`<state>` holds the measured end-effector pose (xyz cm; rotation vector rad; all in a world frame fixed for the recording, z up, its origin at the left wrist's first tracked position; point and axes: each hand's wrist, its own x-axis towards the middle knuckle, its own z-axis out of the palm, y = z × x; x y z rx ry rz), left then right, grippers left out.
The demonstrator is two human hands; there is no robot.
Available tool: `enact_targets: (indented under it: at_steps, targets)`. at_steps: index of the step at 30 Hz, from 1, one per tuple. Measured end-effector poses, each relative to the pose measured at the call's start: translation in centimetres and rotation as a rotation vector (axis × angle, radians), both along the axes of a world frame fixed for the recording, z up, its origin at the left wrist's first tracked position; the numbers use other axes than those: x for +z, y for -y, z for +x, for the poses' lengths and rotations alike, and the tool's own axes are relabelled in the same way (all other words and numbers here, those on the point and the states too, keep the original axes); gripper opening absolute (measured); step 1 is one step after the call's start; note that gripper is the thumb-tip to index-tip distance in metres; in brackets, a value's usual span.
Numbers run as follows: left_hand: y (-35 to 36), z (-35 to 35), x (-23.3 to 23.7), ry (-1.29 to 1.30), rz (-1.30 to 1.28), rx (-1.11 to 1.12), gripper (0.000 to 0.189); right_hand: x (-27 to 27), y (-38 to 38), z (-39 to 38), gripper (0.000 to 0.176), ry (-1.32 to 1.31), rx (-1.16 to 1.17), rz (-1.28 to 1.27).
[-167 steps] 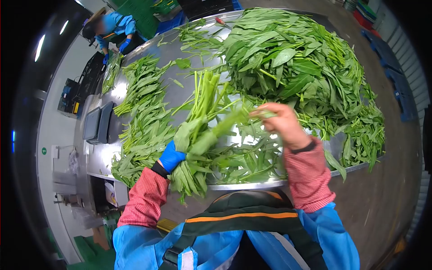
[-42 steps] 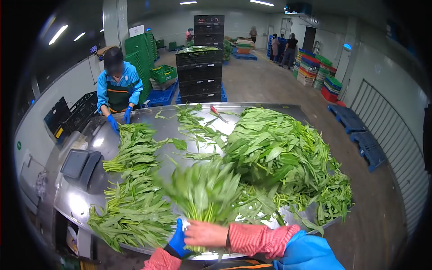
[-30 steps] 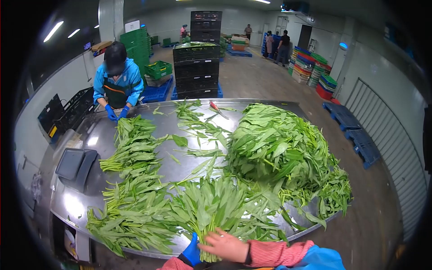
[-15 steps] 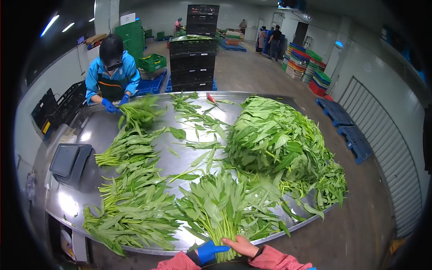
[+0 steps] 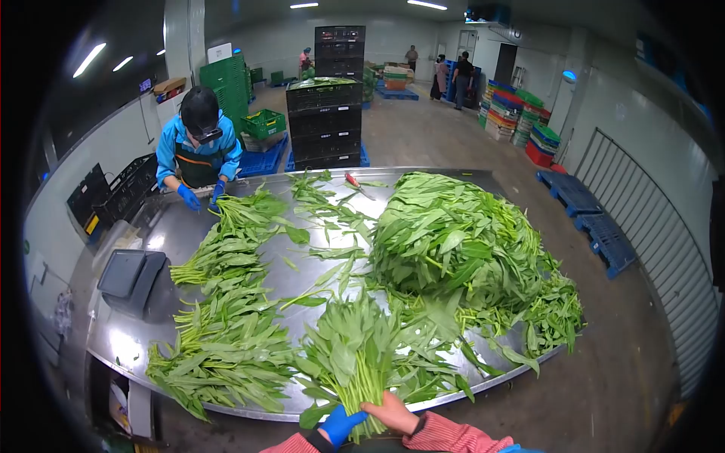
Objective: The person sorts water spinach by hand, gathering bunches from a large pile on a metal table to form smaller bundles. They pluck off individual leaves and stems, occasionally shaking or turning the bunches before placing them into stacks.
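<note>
A bunch of leafy greens (image 5: 353, 343) with long stems is held upright at the near edge of the metal table (image 5: 283, 264). My left hand (image 5: 341, 424), in a blue glove, is closed round the lower stems. Against the other side of the same stems, my bare right hand (image 5: 391, 414) is closed too. Loose greens lie to the right of the bunch. A large heap of the same greens (image 5: 461, 234) rises at the right of the table. Bunches of greens (image 5: 226, 355) are laid in a row along the left.
Across the table a co-worker (image 5: 198, 143) in blue gloves stands at another bunch. A grey scale-like box (image 5: 130, 275) sits at the left. Near the far edge lies a red-handled knife (image 5: 352, 181). Stacked black crates (image 5: 325, 121) stand behind, blue pallets (image 5: 604, 240) at right.
The bunch in my hands has shifted slightly left and leans a little. The co-worker has set a bunch down on the far left row and drawn both hands back from it.
</note>
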<state>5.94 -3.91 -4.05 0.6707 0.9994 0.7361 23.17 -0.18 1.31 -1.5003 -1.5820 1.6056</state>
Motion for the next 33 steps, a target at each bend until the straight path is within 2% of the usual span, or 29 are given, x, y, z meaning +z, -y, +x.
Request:
enact_targets:
  at_steps: [2, 3, 4, 5, 6, 7, 8, 9, 11, 13, 15, 16, 17, 19, 20, 21, 23, 25, 26, 29, 31, 33]
  targets:
    - [0.3, 0.5, 6.1, 0.131, -0.124, 0.017, 0.032, 3.2, 0.2, 1.9, 0.034, -0.235, -0.093, -0.107]
    - [0.3, 0.3, 5.5, 0.526, -0.320, -0.053, 0.033, 4.3, 0.7, 2.6, 0.033, -0.352, -0.141, -0.170]
    - [-0.2, -0.1, 4.4, 0.925, -0.514, -0.121, 0.033, 2.4, 1.0, 3.1, 0.032, -0.432, -0.248, -0.191]
    - [-0.4, -0.2, 3.4, 1.327, -0.699, -0.193, 0.033, 1.1, 1.3, 3.7, 0.032, -0.480, -0.294, -0.355]
    - [0.6, 0.6, 4.8, 0.700, -0.526, 0.107, 0.036, 0.2, 1.4, 4.5, 0.033, -0.525, -0.338, -0.517]
    - [0.8, 1.0, 5.0, 0.716, -0.522, 0.128, 0.037, -0.8, 1.4, 5.1, 0.034, -0.569, -0.380, -0.677]
    - [1.2, 1.4, 5.1, 0.731, -0.524, 0.151, 0.039, -2.2, 1.8, 5.3, 0.037, -0.617, -0.379, -0.634]
    - [1.6, 1.8, 5.0, 0.746, -0.526, 0.174, 0.041, -1.5, 1.8, 5.3, 0.040, -0.606, -0.360, -0.612]
    - [1.4, 2.5, 4.4, 0.524, -0.450, 0.155, 0.036, 0.3, 1.7, 5.1, 0.046, -0.583, -0.323, -0.571]
    - [1.1, 3.2, 3.3, 0.298, -0.377, 0.141, 0.032, -2.1, 1.6, 3.7, 0.042, -0.419, -0.294, -0.348]
    - [1.1, 4.0, 1.8, 0.143, -0.134, 0.087, 0.029, -2.2, 1.5, 2.9, 0.035, -0.300, -0.240, -0.194]
    - [1.0, 4.4, 1.4, 0.093, -0.010, 0.062, 0.029, -1.7, 1.2, 2.9, 0.026, -0.273, -0.216, -0.171]
    - [0.9, 4.6, 1.1, 0.041, 0.115, 0.036, 0.028, -0.8, 0.9, 3.4, 0.025, -0.316, -0.165, -0.218]
    - [1.1, 4.9, 5.3, 0.129, 0.037, 0.070, 0.029, 1.8, 0.4, 5.1, 0.022, -0.402, -0.063, -0.311]
    - [1.3, 4.9, 7.3, 0.213, -0.027, 0.104, 0.030, 1.6, 0.5, 5.9, 0.018, -0.552, -0.083, -0.353]
    - [1.6, 4.8, 8.1, 0.297, -0.091, 0.138, 0.031, 2.0, 0.6, 6.4, 0.025, -0.587, -0.232, -0.516]
    - [2.1, 3.7, 3.8, 0.480, -0.302, 0.257, 0.037, -0.6, 0.4, 8.0, 0.035, -0.610, -0.281, -0.626]
    - [2.1, 3.5, 3.3, 0.652, -0.442, 0.347, 0.039, -1.1, 0.7, 8.4, 0.042, -0.517, -0.313, -0.448]
    - [2.3, 3.6, 3.0, 0.624, -0.415, 0.334, 0.041, -1.3, 1.0, 8.5, 0.045, -0.471, -0.334, -0.366]
    - [2.1, 4.0, 3.2, 0.415, -0.438, 0.378, 0.039, -1.9, 1.1, 7.8, 0.055, -0.123, -0.312, -0.055]
    - [1.4, 4.0, 1.4, 0.213, -0.344, 0.283, 0.034, 1.3, 1.3, 7.9, 0.055, 0.074, -0.174, 0.013]
    - [0.9, 4.0, 0.4, 0.032, -0.219, 0.166, 0.030, -1.0, 0.8, 7.7, 0.051, 0.029, -0.099, -0.029]
